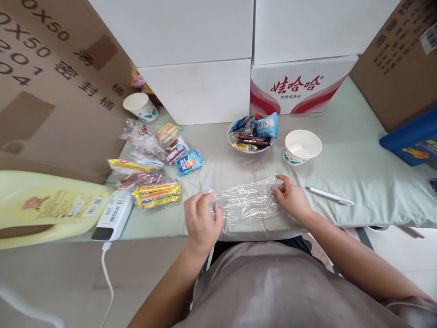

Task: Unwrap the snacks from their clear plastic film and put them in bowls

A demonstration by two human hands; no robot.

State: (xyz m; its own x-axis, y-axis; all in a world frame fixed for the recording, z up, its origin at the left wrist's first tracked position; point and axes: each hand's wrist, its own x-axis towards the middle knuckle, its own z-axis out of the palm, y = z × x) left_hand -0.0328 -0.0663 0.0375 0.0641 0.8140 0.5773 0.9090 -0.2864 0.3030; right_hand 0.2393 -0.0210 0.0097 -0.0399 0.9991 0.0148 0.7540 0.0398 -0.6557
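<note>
A crinkled clear plastic bag [246,199] lies spread between my two hands at the front of the cloth-covered table. My left hand [202,223] grips its left edge, fingers curled and thumb raised. At the opposite end, the thumb and forefinger of my right hand [292,196] hold the bag's right edge. Nothing shows inside the bag. Beyond it stands a bowl [251,150] filled with wrapped snacks, and right of that an open white paper cup [302,146]. A white pen [329,195] lies beside my right forearm.
Left are packaged snacks, including a yellow bundle [157,195] and a blue packet [189,162], plus another paper cup [140,107]. A power bank [114,215] with cable and a yellow jug [51,205] stand nearer. White boxes [201,91] line the back; a blue container [411,139] is right.
</note>
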